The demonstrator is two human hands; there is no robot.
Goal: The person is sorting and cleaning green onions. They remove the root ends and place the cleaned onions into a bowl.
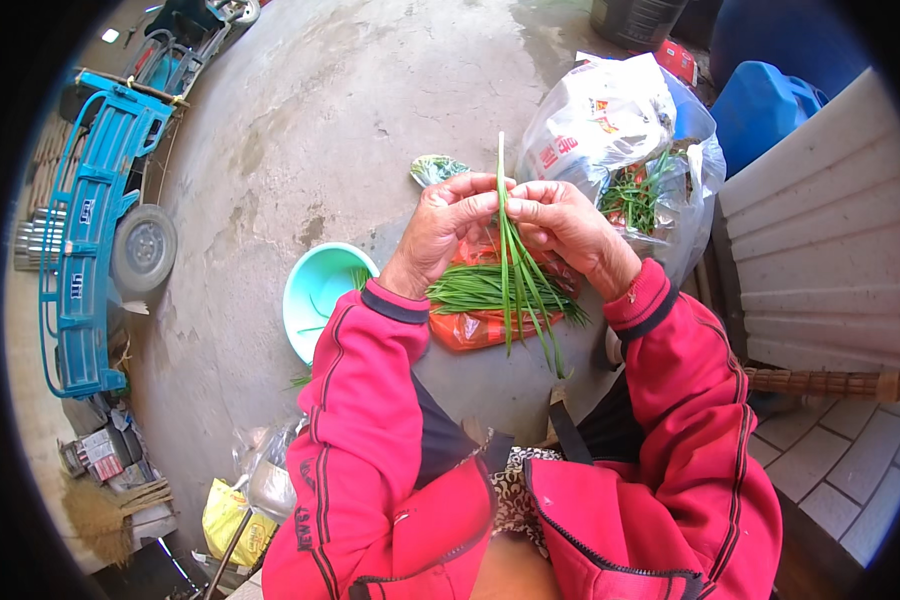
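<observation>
My left hand (450, 221) and my right hand (566, 225) meet in front of me, pinching a small bunch of green chives (511, 262) near its white stem end. The stems point away from me and the leaves hang down toward my lap. Below the hands, a pile of long green chives (469, 289) lies on a red plastic bag (461, 334) on the floor. To the left of my left forearm stands a mint-green plastic basin (305, 300) with a few green leaves inside; my sleeve hides part of it.
A white plastic bag (570, 112) and a clear bag holding green scraps (637, 195) stand at right, near a blue jerrycan (761, 109). A small patterned packet (436, 169) lies beyond my hands. At far left is a blue cart (94, 240); a yellow bag (232, 521) lies lower left.
</observation>
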